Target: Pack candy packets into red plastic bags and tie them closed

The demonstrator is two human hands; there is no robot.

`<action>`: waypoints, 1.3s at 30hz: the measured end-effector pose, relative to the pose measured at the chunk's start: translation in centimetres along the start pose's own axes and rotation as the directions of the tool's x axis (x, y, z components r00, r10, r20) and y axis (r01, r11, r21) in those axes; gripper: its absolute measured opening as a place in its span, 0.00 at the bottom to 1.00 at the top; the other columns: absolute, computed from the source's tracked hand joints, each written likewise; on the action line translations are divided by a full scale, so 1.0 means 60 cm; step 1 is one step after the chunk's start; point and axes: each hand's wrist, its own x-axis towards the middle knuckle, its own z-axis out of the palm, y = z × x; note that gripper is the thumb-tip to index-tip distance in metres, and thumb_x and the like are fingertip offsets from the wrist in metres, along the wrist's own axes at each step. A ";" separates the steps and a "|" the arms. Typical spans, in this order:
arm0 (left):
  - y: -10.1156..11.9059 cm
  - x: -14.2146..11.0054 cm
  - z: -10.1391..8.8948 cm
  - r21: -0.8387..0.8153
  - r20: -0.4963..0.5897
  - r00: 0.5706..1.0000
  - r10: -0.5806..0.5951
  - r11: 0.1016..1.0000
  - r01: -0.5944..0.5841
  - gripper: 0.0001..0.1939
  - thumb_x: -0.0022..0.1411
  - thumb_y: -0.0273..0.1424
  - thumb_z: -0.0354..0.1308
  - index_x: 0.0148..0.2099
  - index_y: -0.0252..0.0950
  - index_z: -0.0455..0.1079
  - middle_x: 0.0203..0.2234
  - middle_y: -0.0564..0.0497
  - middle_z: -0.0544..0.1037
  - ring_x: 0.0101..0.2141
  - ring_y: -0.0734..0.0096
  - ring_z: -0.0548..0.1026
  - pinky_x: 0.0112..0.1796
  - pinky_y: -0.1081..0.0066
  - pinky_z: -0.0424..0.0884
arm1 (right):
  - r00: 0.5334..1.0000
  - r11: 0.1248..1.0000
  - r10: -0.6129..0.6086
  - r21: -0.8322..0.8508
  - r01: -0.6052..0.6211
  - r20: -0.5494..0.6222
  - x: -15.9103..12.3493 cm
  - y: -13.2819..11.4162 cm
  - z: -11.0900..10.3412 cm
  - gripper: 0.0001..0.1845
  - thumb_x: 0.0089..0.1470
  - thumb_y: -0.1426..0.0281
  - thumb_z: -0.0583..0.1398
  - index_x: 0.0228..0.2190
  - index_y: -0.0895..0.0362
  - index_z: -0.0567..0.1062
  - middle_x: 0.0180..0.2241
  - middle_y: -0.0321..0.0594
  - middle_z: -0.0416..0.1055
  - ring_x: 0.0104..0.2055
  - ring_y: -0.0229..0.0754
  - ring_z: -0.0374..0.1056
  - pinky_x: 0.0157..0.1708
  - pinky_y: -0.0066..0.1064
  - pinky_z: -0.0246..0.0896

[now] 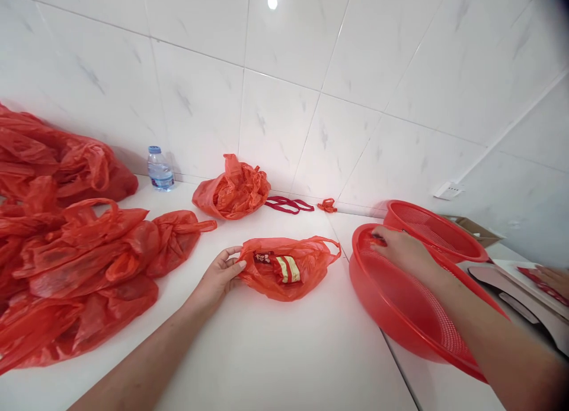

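Note:
My left hand [219, 276] pinches the left edge of a small red plastic bag [288, 267] that lies on the white counter [275, 352]. A red and gold packet shows through the bag. My right hand [402, 249] reaches into a large red plastic basket [391, 316] at the right, with its fingers curled over the far rim. A second red basket [433, 230] stands just behind the first.
A heap of filled red bags [66, 251] covers the left of the counter. Another red bag [233, 189], a small water bottle [160, 169] and dark red straps [287, 205] lie by the tiled wall. A cardboard box and another person's hand [551, 278] are at far right.

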 end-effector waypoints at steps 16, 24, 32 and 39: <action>0.002 -0.004 0.005 -0.013 0.000 1.000 0.023 1.000 -0.023 0.26 0.51 0.34 0.64 0.51 0.39 0.61 0.37 0.47 0.76 0.33 0.66 0.76 0.36 0.66 0.72 | 0.798 0.820 -0.559 0.289 0.493 0.226 -0.045 -0.251 0.098 0.26 0.50 0.68 0.58 0.52 0.45 0.65 0.43 0.36 0.70 0.39 0.46 0.70 0.36 0.35 0.65; 0.003 -0.002 0.002 -0.003 0.023 1.000 0.001 1.000 -0.001 0.23 0.53 0.34 0.63 0.50 0.40 0.62 0.32 0.51 0.75 0.34 0.67 0.76 0.37 0.65 0.72 | 0.940 0.942 -0.335 -0.033 0.334 -0.063 -0.099 -0.158 0.054 0.19 0.56 0.64 0.52 0.50 0.48 0.66 0.54 0.41 0.61 0.53 0.49 0.61 0.46 0.39 0.63; 0.011 -0.006 0.014 0.009 -0.035 0.999 -0.011 1.000 0.011 0.26 0.48 0.34 0.67 0.49 0.40 0.64 0.30 0.52 0.77 0.32 0.68 0.76 0.35 0.68 0.72 | 0.997 0.916 0.069 -0.398 -0.049 0.038 -0.235 -0.049 0.068 0.22 0.56 0.75 0.47 0.53 0.60 0.62 0.34 0.50 0.74 0.32 0.51 0.73 0.28 0.38 0.67; 0.009 -0.010 0.014 0.039 -0.035 0.999 0.004 0.999 -0.003 0.25 0.50 0.34 0.65 0.49 0.40 0.63 0.34 0.50 0.77 0.33 0.68 0.76 0.35 0.69 0.72 | 0.986 0.896 0.098 -0.444 -0.029 0.134 -0.272 -0.051 0.066 0.26 0.52 0.83 0.45 0.52 0.64 0.65 0.29 0.50 0.75 0.28 0.50 0.73 0.26 0.37 0.67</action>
